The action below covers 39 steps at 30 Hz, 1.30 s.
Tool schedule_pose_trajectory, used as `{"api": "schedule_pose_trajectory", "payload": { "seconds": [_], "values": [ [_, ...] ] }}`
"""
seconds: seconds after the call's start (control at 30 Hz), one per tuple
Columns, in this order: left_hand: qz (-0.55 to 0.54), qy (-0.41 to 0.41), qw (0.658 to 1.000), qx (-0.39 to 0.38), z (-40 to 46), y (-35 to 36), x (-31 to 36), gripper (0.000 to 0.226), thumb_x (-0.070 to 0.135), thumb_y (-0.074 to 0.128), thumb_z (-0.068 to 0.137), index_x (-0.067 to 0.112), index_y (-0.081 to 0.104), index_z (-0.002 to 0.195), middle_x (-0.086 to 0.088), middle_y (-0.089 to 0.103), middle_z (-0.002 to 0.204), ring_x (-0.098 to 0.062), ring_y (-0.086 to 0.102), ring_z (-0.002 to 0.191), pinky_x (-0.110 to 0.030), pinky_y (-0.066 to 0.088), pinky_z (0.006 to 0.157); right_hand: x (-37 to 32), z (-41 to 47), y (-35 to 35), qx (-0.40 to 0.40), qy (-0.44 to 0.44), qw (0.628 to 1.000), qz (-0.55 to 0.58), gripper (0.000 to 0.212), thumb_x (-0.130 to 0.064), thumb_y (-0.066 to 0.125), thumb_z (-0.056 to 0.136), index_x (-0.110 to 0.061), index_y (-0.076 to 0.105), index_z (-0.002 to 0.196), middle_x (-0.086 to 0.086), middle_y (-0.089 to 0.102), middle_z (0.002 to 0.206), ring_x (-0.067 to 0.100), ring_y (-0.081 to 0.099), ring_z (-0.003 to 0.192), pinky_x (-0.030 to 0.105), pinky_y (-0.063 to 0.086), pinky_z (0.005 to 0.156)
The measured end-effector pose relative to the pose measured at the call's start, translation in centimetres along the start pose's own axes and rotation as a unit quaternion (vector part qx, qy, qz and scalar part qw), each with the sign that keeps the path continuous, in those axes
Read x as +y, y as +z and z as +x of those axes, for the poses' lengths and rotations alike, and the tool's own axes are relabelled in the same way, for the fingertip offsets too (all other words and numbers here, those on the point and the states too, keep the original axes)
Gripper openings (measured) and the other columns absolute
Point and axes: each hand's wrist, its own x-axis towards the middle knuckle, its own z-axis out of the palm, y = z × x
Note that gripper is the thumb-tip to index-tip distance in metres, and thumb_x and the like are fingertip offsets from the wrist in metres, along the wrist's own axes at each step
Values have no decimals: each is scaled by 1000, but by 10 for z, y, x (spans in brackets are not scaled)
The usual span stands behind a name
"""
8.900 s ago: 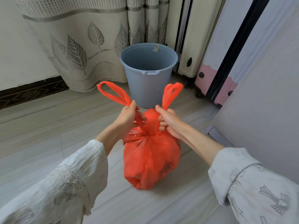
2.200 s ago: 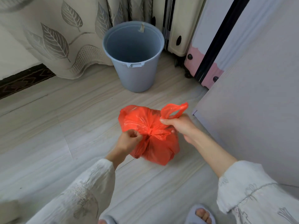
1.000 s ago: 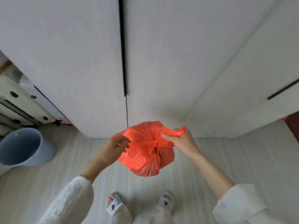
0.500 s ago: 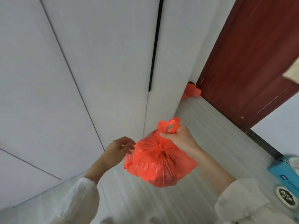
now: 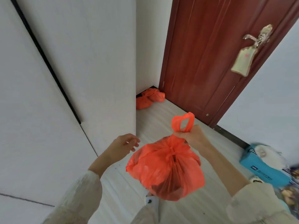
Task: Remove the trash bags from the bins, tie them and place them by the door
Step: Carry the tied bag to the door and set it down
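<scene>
A tied orange plastic trash bag (image 5: 165,168) hangs in the air from the right hand (image 5: 193,135), whose grip is clenched round the bag's looped handles (image 5: 183,121) just above the knot. The left hand (image 5: 123,145) has let go of the bag; it hovers just beside it on the left with fingers relaxed and grasps nothing. The view has swung away from the grey bin to a dark red wooden door (image 5: 210,54), now ahead on the far right. Two more tied orange bags (image 5: 149,98) lie on the pale floor (image 5: 161,113) in the far corner, beside the door frame. Tying appears finished; what remains is probably carrying this bag forward and setting it with the others.
</scene>
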Motion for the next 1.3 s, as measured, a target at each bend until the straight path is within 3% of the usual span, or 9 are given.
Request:
{"api": "schedule_pose_trajectory", "payload": {
  "seconds": [0.1, 0.23, 0.3, 0.43, 0.57, 0.67, 0.97, 1.1, 1.3],
  "values": [
    [-12, 4, 1000, 11, 81, 6, 18, 21, 9, 39, 94, 14, 59, 89, 0, 62, 83, 6, 58, 54, -6, 43, 54, -6, 69, -23, 6, -9, 1000, -1, 8, -16, 75, 71, -10, 70, 69, 12, 65, 72, 20, 57, 61, 48, 51, 72],
    [-37, 6, 999, 14, 178, 12, 54, 24, 7, 39, 94, 16, 58, 83, 1, 60, 79, -8, 58, 61, -9, 44, 53, -27, 152, -55, 4, -9, 1000, -17, 11, -16, 76, 71, -7, 70, 71, 15, 64, 74, 23, 59, 70, 47, 51, 76],
    [-38, 10, 999, 6, 223, 15, 70, 25, 7, 39, 94, 19, 57, 81, 3, 60, 77, 1, 57, 56, -9, 42, 53, -39, 193, -71, 4, -13, 1000, -25, 13, -16, 77, 71, -5, 70, 71, 18, 63, 73, 26, 61, 71, 49, 51, 76],
    [-37, -9, 999, 7, 309, 21, 89, 21, 6, 39, 94, 9, 61, 95, 4, 59, 76, 9, 57, 53, -6, 41, 54, -52, 287, -90, -6, -18, 1000, -17, 20, -16, 75, 73, -28, 66, 61, 19, 64, 74, 27, 60, 72, 50, 51, 77],
    [-40, -50, 997, 33, 390, 29, 86, 23, 5, 39, 93, 9, 61, 94, 5, 60, 76, 10, 55, 52, -3, 40, 53, -56, 394, -91, -35, -19, 998, -42, 20, -19, 76, 71, 0, 71, 72, 29, 67, 76, 27, 57, 65, 51, 51, 74],
    [-63, -90, 991, 72, 458, 31, 78, 24, 3, 38, 93, 11, 60, 88, 4, 59, 76, 10, 55, 49, -3, 39, 51, -60, 477, -85, -84, -18, 994, -64, 39, -21, 77, 69, 13, 67, 84, 28, 68, 75, 29, 60, 67, 46, 52, 72],
    [-171, -216, 943, 188, 617, 27, 73, 29, 0, 36, 94, 14, 56, 78, 0, 57, 71, 7, 55, 44, -5, 39, 43, -79, 681, -57, -265, -10, 957, -118, 31, -19, 78, 69, 7, 71, 86, 15, 66, 69, 15, 59, 54, 34, 51, 61],
    [-189, -272, 910, 248, 653, 11, 44, 35, 2, 39, 93, 24, 56, 71, 14, 62, 56, 6, 54, 42, -10, 38, 43, -98, 742, -14, -329, 13, 936, -123, 22, -16, 78, 70, 0, 69, 83, 7, 65, 67, 15, 61, 59, 27, 50, 61],
    [-229, -329, 866, 298, 716, -33, -10, 33, 1, 39, 93, 22, 55, 71, 9, 61, 57, 5, 54, 40, -9, 39, 43, -111, 825, 83, -356, 117, 924, -77, 18, -9, 72, 76, -2, 66, 91, 4, 62, 64, 6, 59, 47, 13, 46, 44]
  ]
}}
